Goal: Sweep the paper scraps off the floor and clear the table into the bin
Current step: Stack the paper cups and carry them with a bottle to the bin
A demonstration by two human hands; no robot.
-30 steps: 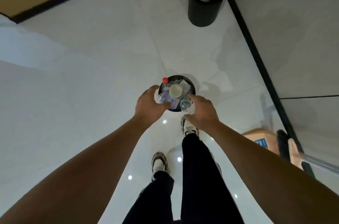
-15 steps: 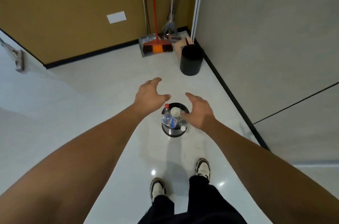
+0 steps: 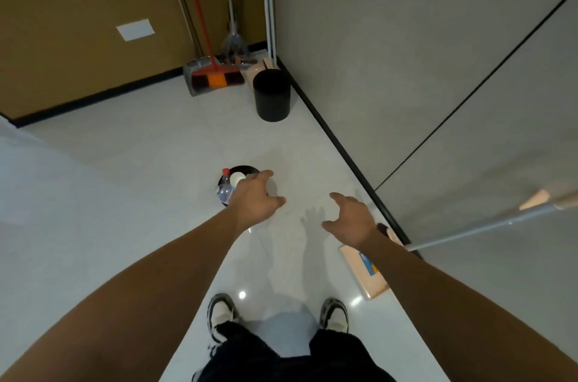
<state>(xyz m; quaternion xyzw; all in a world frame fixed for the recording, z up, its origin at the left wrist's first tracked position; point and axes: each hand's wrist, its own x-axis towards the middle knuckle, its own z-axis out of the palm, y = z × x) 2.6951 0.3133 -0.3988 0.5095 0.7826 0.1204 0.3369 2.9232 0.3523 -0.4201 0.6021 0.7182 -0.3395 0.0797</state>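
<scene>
1. Floor (image 3: pixel 140 193): pale glossy tiles beneath both hands, bounded beyond them by an ochre wall and on the right-hand side by a grey wall.
2. Second bin (image 3: pixel 271 95): tall, black, standing well beyond both hands near the room corner.
3. Red broom (image 3: pixel 215 76): beyond the left hand, well apart from it, its head in a grey dustpan (image 3: pixel 191 76), handle leaning on the ochre wall.
4. Pink dustpan (image 3: pixel 364 272): flat on the floor just under and behind the right wrist, a blue label on it; its pale long handle (image 3: pixel 488 222) runs off to the right of the right hand.
5. Left hand (image 3: pixel 255 201): released, fingers spread and loosely bent, grasping nothing, held above the floor.
6. Right hand (image 3: pixel 352 219): released, fingers loosely curved, grasping nothing, apart from the left hand.
7. Small bin (image 3: pixel 242 169): dark, round, on the floor directly below and beyond the left hand, partly hidden by it.
8. Plastic bottle (image 3: pixel 225 187): red-capped, sticking out of the small bin at the left hand's outer side.
9. Paper cup (image 3: pixel 237 177): white, in the small bin at the left fingertips.
</scene>
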